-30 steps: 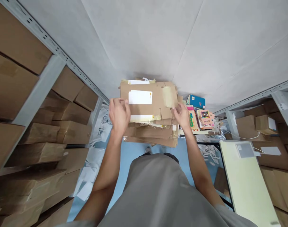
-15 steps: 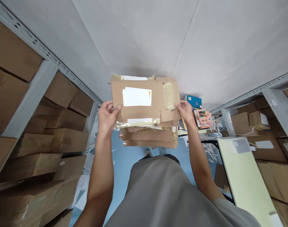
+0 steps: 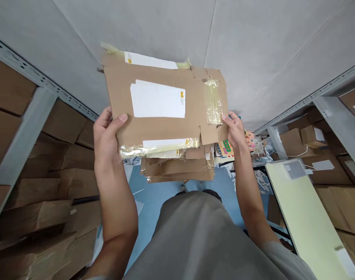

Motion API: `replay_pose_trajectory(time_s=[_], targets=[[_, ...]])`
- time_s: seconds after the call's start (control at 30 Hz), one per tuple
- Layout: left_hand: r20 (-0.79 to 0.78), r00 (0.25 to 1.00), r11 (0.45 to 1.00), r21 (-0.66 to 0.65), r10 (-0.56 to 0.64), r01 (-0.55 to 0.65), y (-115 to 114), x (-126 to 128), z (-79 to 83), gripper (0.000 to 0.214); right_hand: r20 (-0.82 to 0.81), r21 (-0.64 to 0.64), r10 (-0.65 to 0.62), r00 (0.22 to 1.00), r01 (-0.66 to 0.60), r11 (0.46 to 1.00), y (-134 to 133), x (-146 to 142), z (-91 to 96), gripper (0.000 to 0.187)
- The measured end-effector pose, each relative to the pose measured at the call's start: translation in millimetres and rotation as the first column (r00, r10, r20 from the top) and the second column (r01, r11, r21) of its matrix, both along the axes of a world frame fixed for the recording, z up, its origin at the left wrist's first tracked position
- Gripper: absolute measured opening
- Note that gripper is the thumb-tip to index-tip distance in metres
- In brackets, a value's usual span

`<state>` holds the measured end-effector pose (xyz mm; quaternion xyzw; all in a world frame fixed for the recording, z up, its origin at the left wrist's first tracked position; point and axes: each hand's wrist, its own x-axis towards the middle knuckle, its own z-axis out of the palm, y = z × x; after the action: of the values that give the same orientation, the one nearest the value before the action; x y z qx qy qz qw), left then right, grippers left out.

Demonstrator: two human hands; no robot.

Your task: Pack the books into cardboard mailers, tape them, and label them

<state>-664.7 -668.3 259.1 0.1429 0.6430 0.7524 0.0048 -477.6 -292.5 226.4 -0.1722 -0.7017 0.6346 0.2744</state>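
Note:
I hold a flattened brown cardboard box (image 3: 162,128) with white labels and yellowed tape up in front of me. My left hand (image 3: 107,136) grips its left edge, thumb on the front face. My right hand (image 3: 236,130) grips its right edge near the tape patch. Below it, a stack of more flattened cardboard (image 3: 177,169) lies on the blue floor against the grey wall.
Metal shelves (image 3: 20,128) full of brown cartons line the left and right (image 3: 326,136) sides. Colourful books (image 3: 227,149) and paper scraps lie on the floor at right. A pale yellow-green board (image 3: 306,221) leans at lower right. My grey shirt fills the bottom.
Both hands took the top cardboard piece off the stack and lifted it up and towards me; it now appears larger and higher.

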Motion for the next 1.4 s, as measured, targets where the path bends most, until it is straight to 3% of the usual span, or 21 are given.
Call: replay_pose_trajectory(time_s=[0.1, 0.2, 0.3, 0.4, 0.6, 0.8, 0.93, 1.13, 1.4], targets=[[-0.037, 0.999, 1.000, 0.009, -0.001, 0.002, 5.2, -16.3, 4.9, 0.081, -0.063, 0.049, 0.001, 0.998, 0.002, 0.999, 15.1, -14.6, 4.2, 0.072], [-0.104, 0.993, 0.999, 0.014, -0.047, 0.049, 16.1, -24.2, -1.6, 0.089, -0.120, 0.133, -0.021, 0.993, 0.037, 0.990, 33.4, -16.5, 9.7, 0.075], [-0.119, 0.989, 0.996, 0.017, -0.083, 0.085, 34.5, -13.4, -7.3, 0.086, -0.143, 0.178, -0.047, 0.989, 0.072, 0.981, 50.1, 2.4, 15.0, 0.069], [-0.099, 0.985, 0.990, -0.002, -0.138, 0.138, 61.6, 10.8, -8.8, 0.078, -0.125, 0.147, -0.092, 0.988, 0.110, 0.983, 62.8, 40.1, 13.8, 0.064], [-0.094, 0.924, 0.927, -0.093, -0.371, 0.363, 141.4, 64.5, -25.0, 0.064, -0.058, 0.057, -0.323, 0.945, 0.326, 0.944, 71.7, 156.0, -11.9, 0.058], [0.061, 0.760, 0.755, -0.091, -0.647, 0.649, 239.1, 134.1, -49.5, 0.059, 0.074, -0.008, -0.551, 0.831, 0.553, 0.833, 59.3, 300.1, -37.7, 0.056], [0.159, 0.657, 0.652, -0.085, -0.737, 0.753, 307.9, 189.1, -59.5, 0.059, 0.131, -0.056, -0.654, 0.745, 0.664, 0.746, 57.9, 389.2, -57.3, 0.056], [0.253, 0.589, 0.596, -0.057, -0.767, 0.801, 415.0, 284.7, -78.9, 0.066, 0.164, -0.109, -0.701, 0.694, 0.719, 0.686, 76.3, 504.0, -99.3, 0.056], [0.376, 0.315, 0.304, -0.089, -0.872, 0.948, 538.1, 442.7, -114.6, 0.069, 0.217, -0.048, -0.851, 0.479, 0.876, 0.480, 97.3, 656.3, -143.0, 0.058]])
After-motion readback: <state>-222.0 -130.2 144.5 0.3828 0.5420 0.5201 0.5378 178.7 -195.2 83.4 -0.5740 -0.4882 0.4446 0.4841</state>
